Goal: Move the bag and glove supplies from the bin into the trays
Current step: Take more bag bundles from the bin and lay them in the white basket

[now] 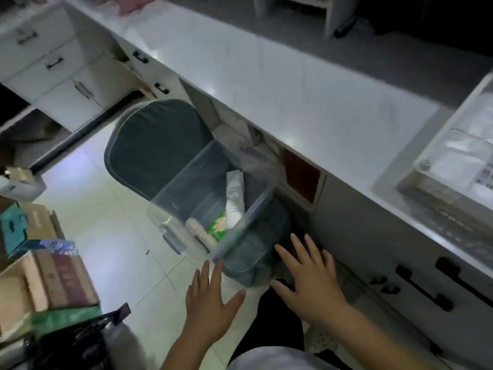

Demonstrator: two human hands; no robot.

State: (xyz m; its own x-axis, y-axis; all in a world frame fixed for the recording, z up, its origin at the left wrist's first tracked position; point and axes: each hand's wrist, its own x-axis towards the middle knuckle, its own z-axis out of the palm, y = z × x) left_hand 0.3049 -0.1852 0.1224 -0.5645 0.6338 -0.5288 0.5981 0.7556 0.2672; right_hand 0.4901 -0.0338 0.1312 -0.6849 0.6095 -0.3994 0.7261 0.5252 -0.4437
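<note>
From the head view, our left hand [210,295] and right hand [309,279] reach, each grip spread and empty, toward the bin [213,198] on the cushioned chair [149,145], its supplies [234,198] inside. A one-sided grab could tip it off.

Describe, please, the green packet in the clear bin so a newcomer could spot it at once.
Find the long white counter; below its edge a clear plastic bin sits on a grey padded seat. At the bin's near end lies the green packet, the only green item, between a white roll and a white bag.
</note>
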